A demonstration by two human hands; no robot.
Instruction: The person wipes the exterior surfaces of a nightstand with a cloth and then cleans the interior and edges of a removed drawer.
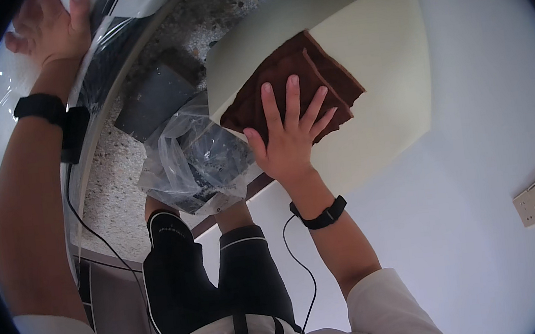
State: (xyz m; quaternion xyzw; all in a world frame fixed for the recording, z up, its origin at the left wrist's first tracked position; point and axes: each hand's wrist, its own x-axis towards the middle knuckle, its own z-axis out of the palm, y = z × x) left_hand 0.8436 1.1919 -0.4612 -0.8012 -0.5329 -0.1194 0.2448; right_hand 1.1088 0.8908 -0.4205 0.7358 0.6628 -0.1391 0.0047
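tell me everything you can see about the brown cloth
The brown cloth is dark reddish-brown and looks soft and napped, like a towel. It is folded into layers, with stepped edges showing along its right side. It lies flat against a pale cream panel, near that panel's left edge. The right hand presses on its lower part with fingers spread. Nothing else touches it.

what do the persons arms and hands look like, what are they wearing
Both hands are bare. The left hand and the right hand each have a black band at the wrist, the right one with a thin black cable hanging from it. Short white sleeves cover the upper arms.
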